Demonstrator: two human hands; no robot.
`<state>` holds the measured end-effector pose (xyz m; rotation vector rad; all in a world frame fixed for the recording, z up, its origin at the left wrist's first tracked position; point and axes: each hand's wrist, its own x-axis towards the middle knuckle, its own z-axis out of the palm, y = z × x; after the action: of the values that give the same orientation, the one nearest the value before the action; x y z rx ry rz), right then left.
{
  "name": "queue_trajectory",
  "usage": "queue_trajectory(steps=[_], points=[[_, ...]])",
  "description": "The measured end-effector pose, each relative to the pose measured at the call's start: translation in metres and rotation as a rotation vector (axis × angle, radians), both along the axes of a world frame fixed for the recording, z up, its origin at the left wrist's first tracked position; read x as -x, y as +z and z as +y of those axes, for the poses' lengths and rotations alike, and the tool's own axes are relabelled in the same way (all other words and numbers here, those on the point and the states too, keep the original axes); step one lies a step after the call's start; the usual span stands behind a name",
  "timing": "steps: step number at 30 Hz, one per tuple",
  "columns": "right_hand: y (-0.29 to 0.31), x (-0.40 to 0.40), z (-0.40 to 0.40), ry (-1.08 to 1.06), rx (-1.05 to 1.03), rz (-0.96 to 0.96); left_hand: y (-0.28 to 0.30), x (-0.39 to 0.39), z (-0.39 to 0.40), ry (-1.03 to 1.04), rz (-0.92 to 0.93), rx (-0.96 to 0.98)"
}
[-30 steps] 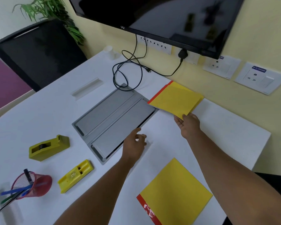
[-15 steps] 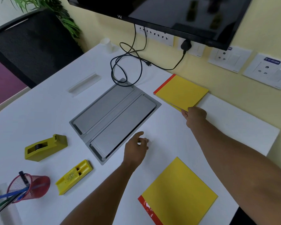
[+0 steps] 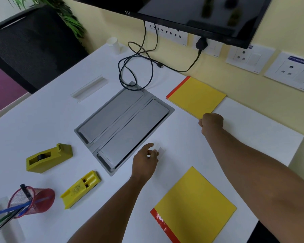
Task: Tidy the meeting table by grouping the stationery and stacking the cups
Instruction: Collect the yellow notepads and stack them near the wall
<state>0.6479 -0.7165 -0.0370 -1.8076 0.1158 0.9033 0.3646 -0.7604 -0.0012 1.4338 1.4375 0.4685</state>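
Notebook (image 3: 197,96), yellow cover, red spine

You see a matt white table (image 3: 42,120), a brushed grey metal panel (image 3: 123,123), and a glossy-spined paper notebook (image 3: 195,206).

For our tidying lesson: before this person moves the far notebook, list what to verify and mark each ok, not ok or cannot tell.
1. Right hand at the far notebook's near corner: ok.
2. Firm grip on that corner: cannot tell, the fingers are hidden.
3. Notebook clear of the black cable: ok.
4. Left hand free: not ok, it pinches a clear plastic piece.
5. Near notebook lying flat: ok.
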Motion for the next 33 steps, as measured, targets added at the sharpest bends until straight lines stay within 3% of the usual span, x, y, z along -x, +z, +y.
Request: queue_trajectory(steps=[8, 15, 24, 28, 33], points=[[-0.001, 0.032, -0.033, 0.026, -0.036, -0.121, 0.008, 0.005, -0.015, -0.018, -0.006, -0.003], [0.007, 0.089, -0.087, 0.091, -0.105, -0.102, 0.015, 0.018, -0.036, -0.034, -0.013, -0.017], [0.024, 0.132, -0.153, 0.211, -0.155, -0.121, 0.004, 0.059, -0.077, -0.154, 0.100, 0.112], [0.025, 0.144, -0.185, 0.323, -0.064, -0.231, -0.004, 0.082, -0.096, -0.162, 0.136, 0.121], [0.023, 0.149, -0.221, 0.608, 0.175, -0.551, -0.012, 0.102, -0.115, -0.163, 0.185, 0.157]])
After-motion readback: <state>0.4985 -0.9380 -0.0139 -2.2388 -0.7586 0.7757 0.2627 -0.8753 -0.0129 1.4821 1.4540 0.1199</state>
